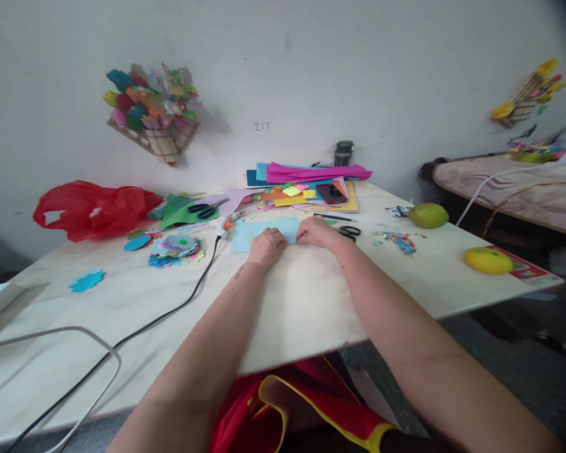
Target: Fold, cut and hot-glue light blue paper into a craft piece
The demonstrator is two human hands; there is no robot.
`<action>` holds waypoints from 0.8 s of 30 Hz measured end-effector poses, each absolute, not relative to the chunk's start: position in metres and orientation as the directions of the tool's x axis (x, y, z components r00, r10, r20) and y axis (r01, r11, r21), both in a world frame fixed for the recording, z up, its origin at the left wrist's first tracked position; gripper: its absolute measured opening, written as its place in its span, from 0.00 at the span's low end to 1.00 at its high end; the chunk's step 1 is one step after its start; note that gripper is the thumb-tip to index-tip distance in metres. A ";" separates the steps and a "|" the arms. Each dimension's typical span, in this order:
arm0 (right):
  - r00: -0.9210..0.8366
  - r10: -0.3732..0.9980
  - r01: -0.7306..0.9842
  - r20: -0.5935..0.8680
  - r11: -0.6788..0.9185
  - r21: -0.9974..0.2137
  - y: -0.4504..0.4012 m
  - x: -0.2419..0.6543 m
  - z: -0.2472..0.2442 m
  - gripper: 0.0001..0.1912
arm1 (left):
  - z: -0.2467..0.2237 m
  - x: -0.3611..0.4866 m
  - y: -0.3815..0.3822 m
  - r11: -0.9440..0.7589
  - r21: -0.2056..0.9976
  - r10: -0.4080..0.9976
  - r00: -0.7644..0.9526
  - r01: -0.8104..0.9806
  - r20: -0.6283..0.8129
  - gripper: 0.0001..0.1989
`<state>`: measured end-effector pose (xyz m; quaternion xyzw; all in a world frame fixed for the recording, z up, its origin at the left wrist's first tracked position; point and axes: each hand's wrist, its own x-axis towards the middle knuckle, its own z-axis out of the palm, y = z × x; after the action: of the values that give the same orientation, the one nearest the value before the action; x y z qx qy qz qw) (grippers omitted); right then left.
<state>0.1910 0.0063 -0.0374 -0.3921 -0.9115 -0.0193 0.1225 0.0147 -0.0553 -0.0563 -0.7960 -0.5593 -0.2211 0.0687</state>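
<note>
**Both hands flat on a blue sheet at mid-bench**

The left hand and right hand rest side by side on a light blue sheet that lies flat on the bench, at about 12 o'clock from the person and at arm's length. The fingers of both hands are curled down and pressed against the paper's near edge; they look to be pinning or creasing it rather than lifting it, though whether any fingertip pinches the edge is too small to tell.

As far as the paper work goes — the sheet looks whole and uncut, with no fold clearly visible, so by my judgement the work on this piece is only starting. Finished cut-outs already lie in a pile at 10 o'clock of the hands, with one blue flower shape farther out at 9 o'clock.

Black scissors lie just beside the right hand at 3 o'clock, untouched. A second pair of scissors sits on green paper at 11 o'clock. A stack of coloured paper with a phone on it lies at 12 o'clock behind the sheet. A glue gun with its black cord is near the left hand. Two fruits — a green one and a yellow one — lie well apart at 3 o'clock, and a red bag sits at 10 o'clock.
</note>
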 end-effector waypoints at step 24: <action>-0.591 0.784 0.747 0.192 0.621 -0.237 -0.007 0.183 -0.034 0.05 | -0.060 0.010 -0.049 -0.413 0.323 0.858 0.245 0.851 0.451 0.03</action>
<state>0.1834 -0.0069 -0.0343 -0.4303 -0.8894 0.0656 0.1397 0.0102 -0.0487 -0.0601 -0.7890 -0.5418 -0.2897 -0.0060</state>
